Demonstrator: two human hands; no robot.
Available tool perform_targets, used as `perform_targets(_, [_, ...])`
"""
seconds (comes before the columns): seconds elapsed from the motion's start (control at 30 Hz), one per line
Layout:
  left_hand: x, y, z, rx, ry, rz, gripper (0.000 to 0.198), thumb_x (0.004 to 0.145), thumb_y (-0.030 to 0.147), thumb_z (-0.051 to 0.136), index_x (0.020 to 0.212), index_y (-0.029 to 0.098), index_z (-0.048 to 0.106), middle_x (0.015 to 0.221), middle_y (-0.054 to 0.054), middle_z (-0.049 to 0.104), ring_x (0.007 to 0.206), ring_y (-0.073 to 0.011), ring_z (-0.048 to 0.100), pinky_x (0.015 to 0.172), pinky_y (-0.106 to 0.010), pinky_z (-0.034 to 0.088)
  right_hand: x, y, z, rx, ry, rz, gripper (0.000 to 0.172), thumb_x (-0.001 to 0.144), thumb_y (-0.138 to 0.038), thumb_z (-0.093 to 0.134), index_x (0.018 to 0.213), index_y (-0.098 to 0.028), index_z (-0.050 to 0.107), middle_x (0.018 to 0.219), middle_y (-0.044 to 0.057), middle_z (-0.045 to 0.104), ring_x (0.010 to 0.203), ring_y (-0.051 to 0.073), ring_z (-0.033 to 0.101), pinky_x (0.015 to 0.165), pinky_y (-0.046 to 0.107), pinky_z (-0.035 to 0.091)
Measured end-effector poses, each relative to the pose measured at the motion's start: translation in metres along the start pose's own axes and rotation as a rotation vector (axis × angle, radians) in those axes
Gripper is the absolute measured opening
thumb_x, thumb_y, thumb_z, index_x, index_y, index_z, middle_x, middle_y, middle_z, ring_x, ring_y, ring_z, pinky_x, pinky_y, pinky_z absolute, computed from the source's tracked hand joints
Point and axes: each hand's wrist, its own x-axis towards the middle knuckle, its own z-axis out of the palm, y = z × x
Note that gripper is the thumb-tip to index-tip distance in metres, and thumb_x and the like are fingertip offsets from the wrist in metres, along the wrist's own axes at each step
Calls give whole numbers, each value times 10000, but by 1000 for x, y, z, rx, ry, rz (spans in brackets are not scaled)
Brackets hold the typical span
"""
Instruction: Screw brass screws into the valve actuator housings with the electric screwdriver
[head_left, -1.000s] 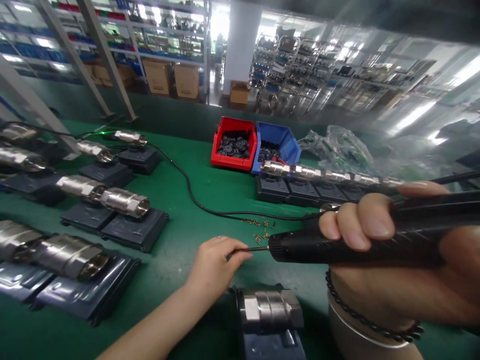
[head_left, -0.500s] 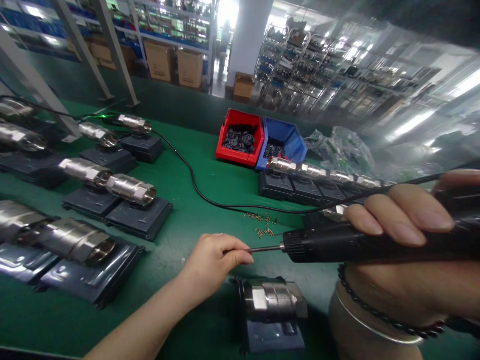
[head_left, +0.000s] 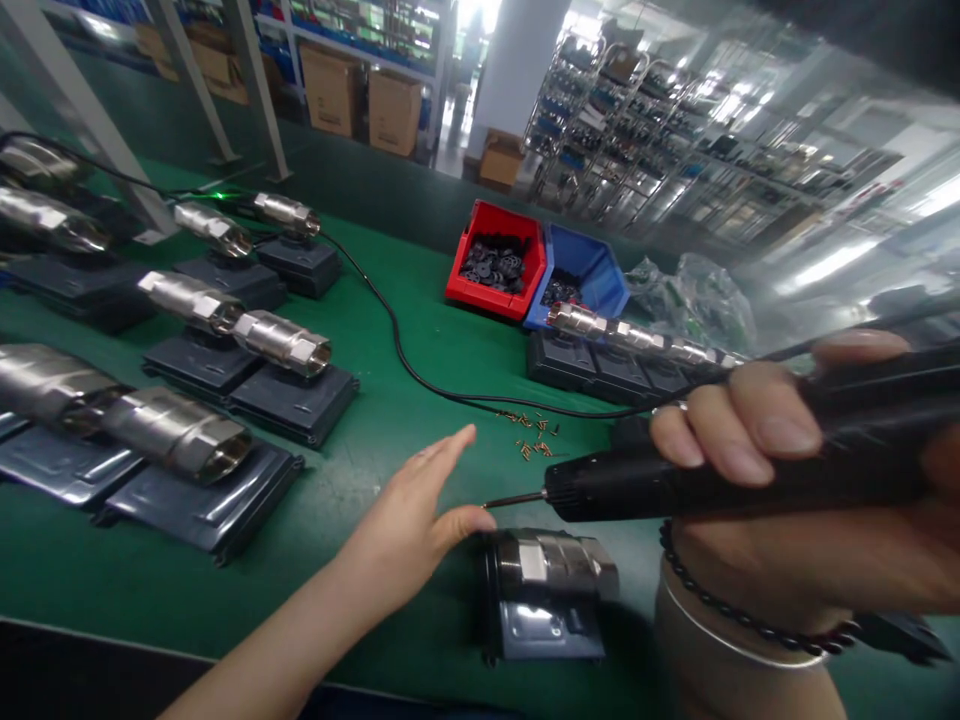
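My right hand is wrapped round a black electric screwdriver, held level with its thin bit pointing left. My left hand has its thumb and fingers spread. The bit's tip reaches the thumb; whether a screw sits on it is too small to tell. Just below the bit, a metal valve-like fitting with hex ends stands on a dark plastic housing. Small brass-coloured screws lie loose on the green bench behind the screwdriver.
A red bin and a blue bin hold dark parts at the back. More fittings on dark housings stand at left, with another row at right. A black cable crosses the bench.
My left thumb and fingers have parted; they were pinched at the bit's tip. The screwdriver has shifted slightly left, and the view has tilted a little.
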Motion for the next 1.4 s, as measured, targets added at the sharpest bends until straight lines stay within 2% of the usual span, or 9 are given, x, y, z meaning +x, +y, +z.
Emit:
perform_targets(0.07, [-15,-7,7,57,-34,-101,658,778,334,571,1349,149,303,1301,-119,470,1204,-233,427,1014,-455,344,-3,2,10,74,-88,19,254,712,-371,649,899,-209,592,580,-30,469,468,80,431,471,251,402])
perform_targets(0.13, [-30,-9,18,87,-157,-186,756,740,376,603,1361,104,268,1286,-158,474,1217,-273,409,1006,-483,352,-5,4,17,52,-117,49,226,700,-309,636,883,-184,594,572,-10,501,471,96,462,474,261,419])
perform_targets(0.2, [-39,-7,32,105,-272,-201,923,664,440,662,1375,60,213,1325,-202,413,1262,-327,329,1013,-527,321,-6,7,23,13,-142,88,215,688,-284,639,872,-183,590,558,-3,504,463,110,474,468,272,422])
perform_targets(0.27, [-43,-4,46,127,-312,-168,1061,598,476,695,1382,21,144,1377,-235,311,1298,-362,231,1042,-575,225,-6,10,25,4,-175,114,229,690,-289,657,879,-186,581,561,-4,506,459,114,477,468,275,424])
perform_targets(0.4, [-42,-6,65,126,-276,-154,1160,549,460,708,1380,-3,44,1420,-244,200,1323,-344,163,1081,-573,91,-7,17,26,-11,-181,148,238,705,-306,670,888,-198,564,576,-17,511,464,112,478,482,270,434])
perform_targets(0.57, [-43,-14,71,90,-249,-119,1261,464,472,757,1382,39,7,1412,-238,232,1324,-340,165,1076,-592,86,-8,23,25,23,-199,138,239,715,-299,650,899,-184,548,583,-14,511,471,112,486,483,262,444])
perform_targets(0.87, [-49,-15,77,117,-158,-63,1238,498,416,741,1370,90,-74,1354,-222,348,1279,-333,286,1073,-593,131,-1,31,28,4,-202,135,216,708,-280,619,872,-168,534,554,-20,502,432,110,473,442,249,428])
perform_targets(1.23, [-46,-7,72,65,-148,-125,1169,501,366,746,1372,90,16,1349,-255,337,1276,-393,263,1022,-663,181,3,38,34,28,-314,292,193,690,-287,639,741,-170,494,518,-37,483,407,99,444,429,248,391])
perform_targets(1.4, [-47,-7,72,45,-152,-139,1142,508,326,743,1378,112,35,1364,-208,339,1294,-344,244,1056,-622,154,2,45,29,109,-368,286,236,707,-268,620,896,-161,531,546,-36,487,417,94,439,429,241,380])
